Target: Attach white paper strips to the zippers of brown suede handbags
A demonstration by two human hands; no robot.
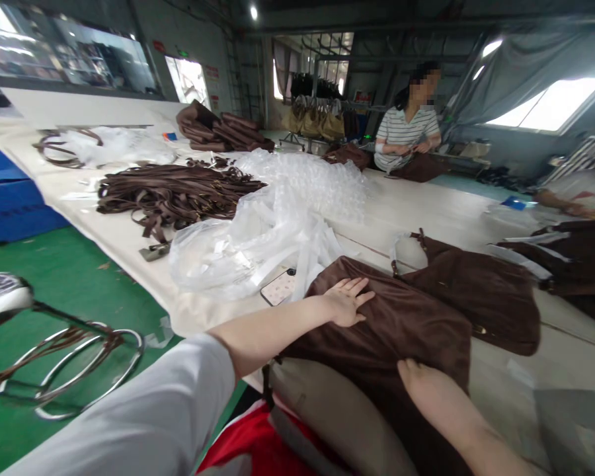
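Observation:
A brown bag lies across the near edge of the table, with its beige lining exposed toward me. My left hand rests flat on the upper part of the brown fabric, fingers spread and holding nothing. Lower and to the right, my right hand is bent against the same bag, its fingers closed on the fabric and their tips mostly hidden. Just beyond, a second brown bag with a strap and a small metal fitting lies partly beneath the first.
Clear plastic bags and a phone lie left of the bag. Brown straps are piled farther back. A co-worker in a striped shirt handles brown material. Another person's arm shows at right. A metal-framed stool stands left.

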